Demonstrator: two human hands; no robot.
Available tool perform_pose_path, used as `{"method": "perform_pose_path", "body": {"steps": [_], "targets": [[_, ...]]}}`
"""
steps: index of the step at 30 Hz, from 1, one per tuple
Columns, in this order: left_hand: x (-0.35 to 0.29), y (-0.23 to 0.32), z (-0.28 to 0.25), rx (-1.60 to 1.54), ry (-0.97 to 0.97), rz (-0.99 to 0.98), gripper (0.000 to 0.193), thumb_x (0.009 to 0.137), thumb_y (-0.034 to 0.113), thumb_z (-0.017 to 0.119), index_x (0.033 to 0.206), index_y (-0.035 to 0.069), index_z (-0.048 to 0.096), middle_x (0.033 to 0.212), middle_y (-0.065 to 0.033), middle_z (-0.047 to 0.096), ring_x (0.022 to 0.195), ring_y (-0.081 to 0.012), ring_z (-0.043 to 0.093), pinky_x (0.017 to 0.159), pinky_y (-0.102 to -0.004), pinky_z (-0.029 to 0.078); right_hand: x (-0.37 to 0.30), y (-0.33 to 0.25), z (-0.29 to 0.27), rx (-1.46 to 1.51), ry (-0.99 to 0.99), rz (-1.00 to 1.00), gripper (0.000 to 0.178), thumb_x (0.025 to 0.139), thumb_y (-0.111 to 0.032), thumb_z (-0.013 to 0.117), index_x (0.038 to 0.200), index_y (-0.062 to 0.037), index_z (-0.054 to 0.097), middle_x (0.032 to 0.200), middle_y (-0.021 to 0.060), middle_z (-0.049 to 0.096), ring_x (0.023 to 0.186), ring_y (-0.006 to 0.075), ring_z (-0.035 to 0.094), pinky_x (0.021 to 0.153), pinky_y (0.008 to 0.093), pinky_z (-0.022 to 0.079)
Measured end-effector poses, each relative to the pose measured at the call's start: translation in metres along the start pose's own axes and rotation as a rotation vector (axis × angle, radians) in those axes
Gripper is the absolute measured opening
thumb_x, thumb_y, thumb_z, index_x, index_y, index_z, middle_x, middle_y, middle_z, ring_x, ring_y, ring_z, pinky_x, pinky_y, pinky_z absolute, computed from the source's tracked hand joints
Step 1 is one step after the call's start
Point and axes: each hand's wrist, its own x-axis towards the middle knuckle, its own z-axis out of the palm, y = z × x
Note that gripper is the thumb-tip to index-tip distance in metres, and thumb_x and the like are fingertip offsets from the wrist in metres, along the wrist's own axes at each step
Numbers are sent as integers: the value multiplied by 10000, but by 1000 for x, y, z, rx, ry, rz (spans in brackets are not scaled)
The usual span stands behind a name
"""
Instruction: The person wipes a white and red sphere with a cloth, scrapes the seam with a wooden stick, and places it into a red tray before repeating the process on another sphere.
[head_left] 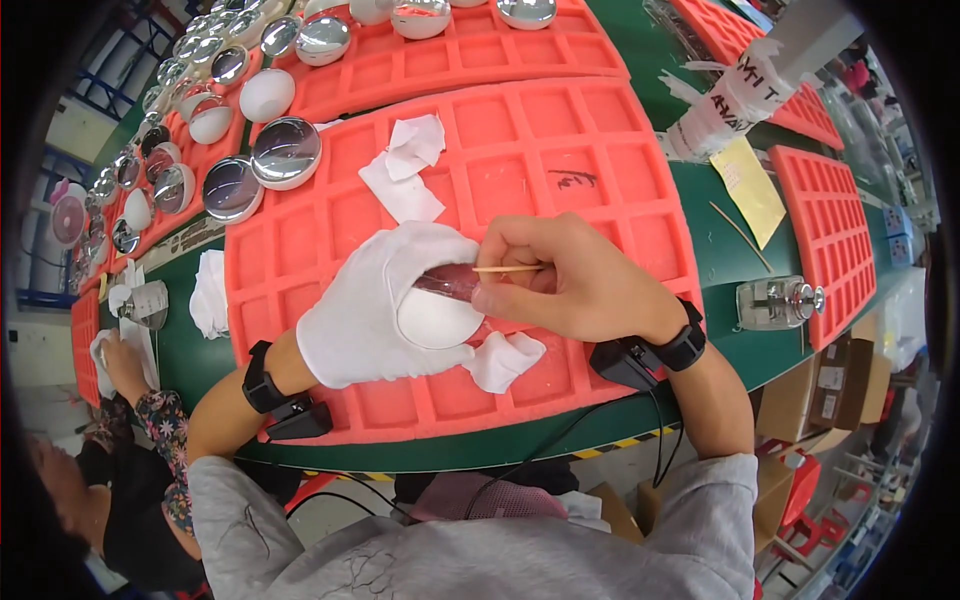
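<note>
Grey sleeves [480, 550] fill the lower edge of the frame, and both forearms rise from them, each with a black wrist strap [275, 395]. At centre frame the left hand [375, 305], in a white glove, has its grip closed around a white dome-shaped piece [435, 320] with a shiny rim, held just above the orange foam tray [590, 150]. Just right of it, the bare right hand [575, 285] pinches a thin wooden stick [507, 268] between thumb and fingertips; the stick lies level and its tip points left at the rim of the dome. Touching the tray below the hands lies a small white cloth [503, 358], and more white scraps [405, 170] lie in the tray's upper cells. Two mirror-faced domes [285, 152] sit at the tray's upper left corner, with many more on further trays toward the top left. Under it all runs the green table [720, 250], carrying a yellow note [748, 185] and a small clear bottle [775, 302] at right. At lower left another person's hand [118, 355] rests on a white cloth.
</note>
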Motion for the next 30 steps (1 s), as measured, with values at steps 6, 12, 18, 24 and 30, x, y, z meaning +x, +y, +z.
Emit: {"method": "perform_pose_path", "body": {"steps": [6, 12, 18, 24, 30], "targets": [[-2, 2, -4, 4, -23, -19, 774, 627, 269, 925, 1266, 67, 537, 1127, -141, 622, 993, -329, 629, 886, -403, 507, 2, 15, 0, 269, 134, -115, 80, 997, -67, 509, 1039, -28, 565, 735, -27, 479, 566, 43, 316, 519, 241, 293], [-5, 2, 0, -252, -35, -113, 843, 607, 282, 956, 1286, 50, 515, 1256, -156, 572, 1131, -324, 600, 984, -398, 491, 2, -1, 2, 446, 328, -128, 136, 979, -70, 502, 1083, -5, 561, 770, 50, 579, 505, 66, 386, 475, 228, 336], [-7, -8, -2, -206, -9, 17, 891, 589, 281, 969, 1324, 81, 507, 1343, -138, 525, 1211, -317, 560, 1025, -404, 477, 4, -2, -6, 568, 204, -159, 150, 1020, -123, 473, 1066, -2, 550, 786, 105, 634, 454, 105, 460, 435, 232, 368], [-4, -5, -6, -164, -170, 21, 868, 600, 297, 969, 1330, 120, 535, 1333, -116, 540, 1227, -299, 541, 1015, -405, 474, 4, 4, 3, 424, 245, -194, 286, 1090, -252, 434, 967, -14, 533, 676, 94, 596, 440, 114, 466, 415, 235, 364], [-6, -7, -2, -174, -81, 33, 759, 643, 384, 921, 1241, 70, 575, 1220, -126, 574, 1116, -318, 593, 967, -426, 499, 3, 9, 9, 325, 166, -205, 353, 1104, -299, 405, 901, -24, 497, 606, 46, 493, 448, 89, 419, 419, 226, 329]]}}
